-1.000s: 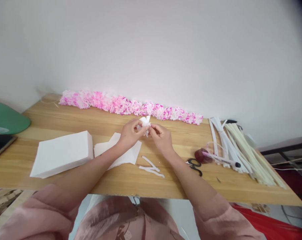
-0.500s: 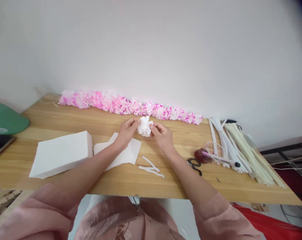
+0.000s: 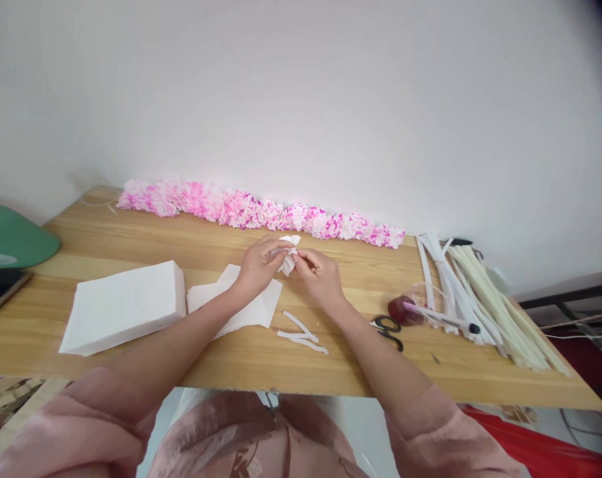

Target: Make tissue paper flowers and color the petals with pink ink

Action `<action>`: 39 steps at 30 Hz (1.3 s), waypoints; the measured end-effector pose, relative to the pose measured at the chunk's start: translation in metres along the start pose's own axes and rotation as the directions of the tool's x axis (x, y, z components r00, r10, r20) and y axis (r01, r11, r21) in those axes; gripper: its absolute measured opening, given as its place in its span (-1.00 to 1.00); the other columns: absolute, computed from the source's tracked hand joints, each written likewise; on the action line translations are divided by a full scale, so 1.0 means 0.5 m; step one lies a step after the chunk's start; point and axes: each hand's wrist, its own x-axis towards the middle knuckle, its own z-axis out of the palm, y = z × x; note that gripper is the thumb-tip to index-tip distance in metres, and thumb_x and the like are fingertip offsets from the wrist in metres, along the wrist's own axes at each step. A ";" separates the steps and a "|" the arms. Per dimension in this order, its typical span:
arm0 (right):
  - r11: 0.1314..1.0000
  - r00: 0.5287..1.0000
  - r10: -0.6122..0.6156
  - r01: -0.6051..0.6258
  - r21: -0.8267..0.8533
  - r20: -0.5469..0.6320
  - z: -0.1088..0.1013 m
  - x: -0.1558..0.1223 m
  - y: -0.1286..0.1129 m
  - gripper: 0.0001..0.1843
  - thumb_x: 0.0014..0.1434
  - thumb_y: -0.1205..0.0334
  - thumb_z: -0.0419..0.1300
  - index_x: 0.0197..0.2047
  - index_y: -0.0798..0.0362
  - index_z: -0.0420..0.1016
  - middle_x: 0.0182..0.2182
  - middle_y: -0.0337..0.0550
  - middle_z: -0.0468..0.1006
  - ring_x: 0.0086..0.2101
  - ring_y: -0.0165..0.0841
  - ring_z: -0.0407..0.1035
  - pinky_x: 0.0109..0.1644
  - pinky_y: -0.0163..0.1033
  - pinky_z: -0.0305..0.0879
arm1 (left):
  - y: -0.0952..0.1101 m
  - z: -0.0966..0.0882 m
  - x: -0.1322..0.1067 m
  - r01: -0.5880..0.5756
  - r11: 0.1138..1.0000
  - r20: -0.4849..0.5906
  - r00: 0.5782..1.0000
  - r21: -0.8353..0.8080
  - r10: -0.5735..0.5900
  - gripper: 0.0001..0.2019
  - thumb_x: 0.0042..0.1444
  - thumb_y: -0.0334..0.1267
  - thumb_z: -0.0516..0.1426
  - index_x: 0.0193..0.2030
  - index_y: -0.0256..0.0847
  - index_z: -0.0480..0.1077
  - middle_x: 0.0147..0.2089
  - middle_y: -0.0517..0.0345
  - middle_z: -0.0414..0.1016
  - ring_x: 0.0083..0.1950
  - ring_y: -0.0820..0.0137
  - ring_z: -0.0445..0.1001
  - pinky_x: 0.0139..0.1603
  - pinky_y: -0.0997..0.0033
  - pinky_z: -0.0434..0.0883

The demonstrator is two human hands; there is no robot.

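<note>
My left hand (image 3: 257,266) and my right hand (image 3: 319,274) meet above the middle of the wooden table (image 3: 131,239). Both pinch a small white folded tissue piece (image 3: 287,255) between their fingertips, held just above the table top. Under my left wrist lie loose white tissue sheets (image 3: 245,307). A thick stack of white tissue (image 3: 124,305) sits to the left of them. A few narrow white paper strips (image 3: 301,333) lie on the wood below my right hand.
A row of pink and white tissue flowers (image 3: 261,213) runs along the wall. Black-handled scissors (image 3: 389,331), a small dark red pot (image 3: 401,309) and a bundle of white sticks (image 3: 474,297) lie to the right. A green object (image 3: 12,237) sits at far left.
The tissue piece was spread into a fuller puff half a second ago; now it is gathered narrow again between my fingertips. My hands have stayed in the same place.
</note>
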 end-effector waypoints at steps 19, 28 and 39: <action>0.945 0.976 0.216 -0.211 0.248 0.008 0.001 0.006 0.011 -0.73 0.16 0.01 0.17 -0.28 0.03 0.56 -0.47 -0.25 0.55 -0.45 -0.38 0.42 -0.32 -0.30 0.34 | 0.010 0.000 0.008 0.248 0.868 -0.041 0.955 -0.430 -0.293 -0.78 0.13 -0.09 0.15 -0.30 -0.22 0.37 -0.37 0.21 0.41 -0.40 0.49 0.34 -0.36 0.51 0.33; 0.869 0.943 0.331 -0.293 0.399 -0.027 -0.005 0.018 0.004 -0.69 0.08 -0.05 0.22 -0.33 0.04 0.55 -0.53 -0.25 0.51 -0.51 -0.42 0.37 -0.37 -0.30 0.37 | 0.027 -0.009 -0.003 -0.132 0.988 -0.096 0.986 0.077 0.139 -0.83 0.19 -0.15 0.14 -0.35 -0.17 0.39 -0.10 0.07 0.44 0.00 0.30 0.40 0.10 0.27 0.31; 0.838 0.934 0.354 -0.290 0.462 -0.055 -0.005 0.017 -0.001 -0.73 0.09 -0.01 0.22 -0.37 0.04 0.52 -0.55 -0.28 0.48 -0.51 -0.44 0.34 -0.36 -0.31 0.36 | 0.009 0.001 -0.008 -0.144 0.933 -0.029 0.986 0.330 0.163 -0.89 0.05 -0.23 0.24 -0.29 -0.16 0.43 0.12 -0.03 0.34 0.19 0.16 0.33 0.18 0.15 0.28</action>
